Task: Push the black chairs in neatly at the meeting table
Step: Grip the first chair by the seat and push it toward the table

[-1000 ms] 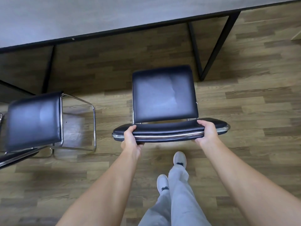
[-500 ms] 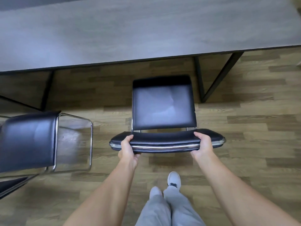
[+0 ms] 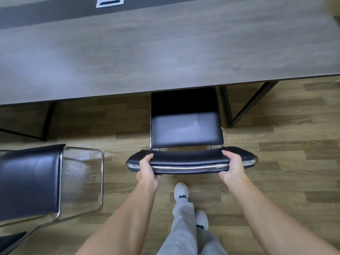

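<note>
A black padded chair (image 3: 185, 129) with a chrome frame stands in front of me, facing the grey wood meeting table (image 3: 165, 52). The front of its seat lies in shadow under the table's near edge. My left hand (image 3: 147, 168) grips the left part of the chair's backrest top. My right hand (image 3: 232, 167) grips the right part of the same backrest. A second black chair (image 3: 29, 181) stands to the left, away from the table and turned sideways, with its chrome base loop sticking out to the right.
Black metal table legs (image 3: 239, 111) rise just right of the held chair, and another leg (image 3: 47, 122) stands further left. A silver cable hatch (image 3: 109, 1) sits in the tabletop's far strip. My white shoes (image 3: 181, 192) stand on the wood floor behind the chair.
The chair has slid forward with both hands on its backrest, and its seat front now lies under the table edge. I have stepped closer, so more tabletop shows.
</note>
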`<state>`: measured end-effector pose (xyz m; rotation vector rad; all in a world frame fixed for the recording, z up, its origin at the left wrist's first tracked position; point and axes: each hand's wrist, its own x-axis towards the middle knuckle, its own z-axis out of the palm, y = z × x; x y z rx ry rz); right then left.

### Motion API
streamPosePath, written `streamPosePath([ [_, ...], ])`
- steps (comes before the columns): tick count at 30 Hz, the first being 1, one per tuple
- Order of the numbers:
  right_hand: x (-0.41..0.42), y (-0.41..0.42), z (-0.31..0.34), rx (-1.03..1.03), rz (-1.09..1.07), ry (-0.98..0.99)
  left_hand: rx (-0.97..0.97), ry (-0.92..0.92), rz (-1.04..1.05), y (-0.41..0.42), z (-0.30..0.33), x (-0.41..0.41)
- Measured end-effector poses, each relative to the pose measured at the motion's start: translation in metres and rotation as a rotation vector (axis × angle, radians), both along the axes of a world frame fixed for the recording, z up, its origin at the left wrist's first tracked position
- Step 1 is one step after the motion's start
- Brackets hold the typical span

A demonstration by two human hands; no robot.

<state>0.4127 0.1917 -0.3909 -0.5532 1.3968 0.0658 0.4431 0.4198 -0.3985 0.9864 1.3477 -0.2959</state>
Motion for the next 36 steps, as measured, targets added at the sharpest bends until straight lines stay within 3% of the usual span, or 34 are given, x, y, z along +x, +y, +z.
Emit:
streamPosePath([
  [24, 0.125, -0.035, 0.008, 0.003, 0.029, -0.039, -0.133, -0.003, -0.058, -0.027, -0.005, 0.128],
  [36, 0.199, -0.080, 0.014, -0.143, 0.250, 0.039, -0.132, -0.055, -0.103, -0.066, -0.006, 0.207],
])
